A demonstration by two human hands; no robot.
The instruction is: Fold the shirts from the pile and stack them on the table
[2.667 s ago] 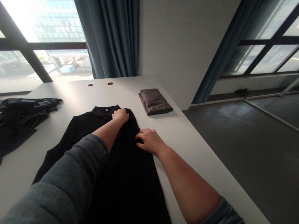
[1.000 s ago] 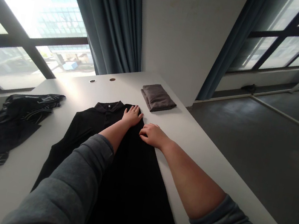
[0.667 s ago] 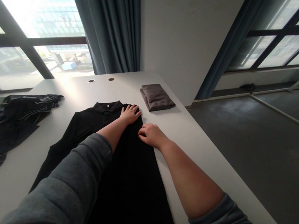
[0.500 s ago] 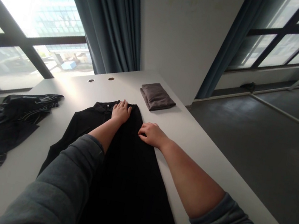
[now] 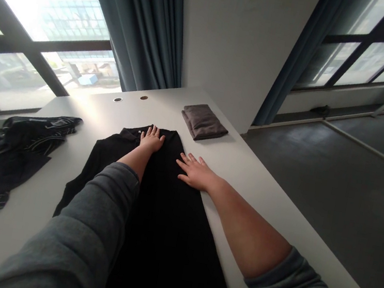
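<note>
Head view: black shirt [image 5: 169,238] laid out on tabletop [image 5: 30,205]

Shirt extends from both hands toward the wearer. Right hand [image 5: 194,171]: palm down, fingers spread, at shirt's side edge, grasping nothing. Left hand [image 5: 152,140], farther off: open flat near the collar, likewise holding nothing. Heaped dark garment [image 5: 18,149] well left of left hand. Folded brown cloth [image 5: 205,122] beyond right hand.

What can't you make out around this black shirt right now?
In the head view:
- Black shirt: lower end cut off by the bottom edge; some of its side is behind the grey left sleeve.
- Collar: partly covered by the left hand.
- Neck label: too small to read.
- Striped dark pile: cut off by the left edge.
</note>
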